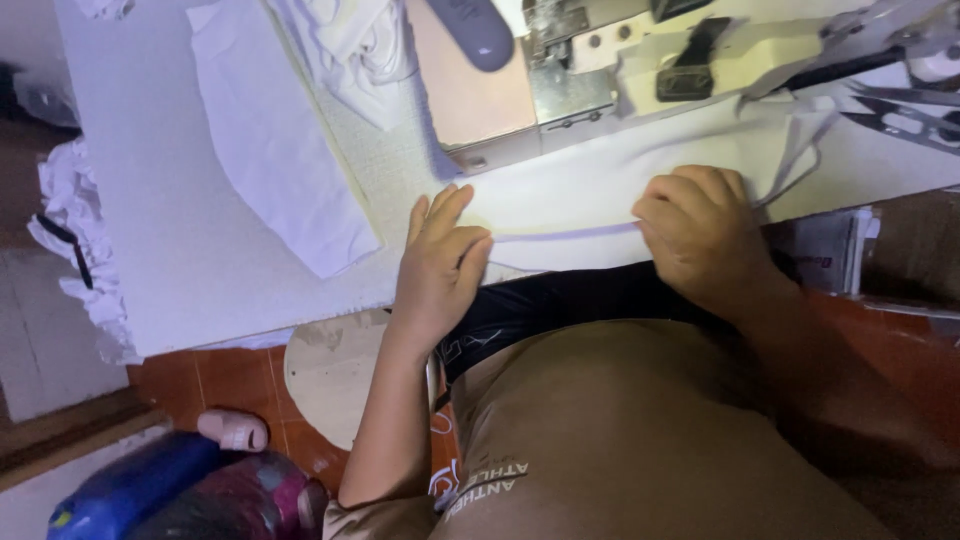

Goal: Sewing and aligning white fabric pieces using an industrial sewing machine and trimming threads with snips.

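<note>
A piece of white fabric (590, 185) lies on the sewing table (190, 250) in front of a cream sewing machine (640, 60). My left hand (440, 265) rests flat on the fabric's left end at the table's near edge, fingers together and pointing away from me. My right hand (700, 225) presses down on the fabric's right part with curled fingers, pinching a folded edge. A thin white strip (800, 150) runs from the fabric toward the machine.
A folded white cloth (275, 140) and a heap of white pieces (360, 45) lie at the table's left back. Scissors (905, 115) rest at the right. More white cloth (75, 230) hangs off the left side. A blue and red bag (170, 495) sits on the orange floor.
</note>
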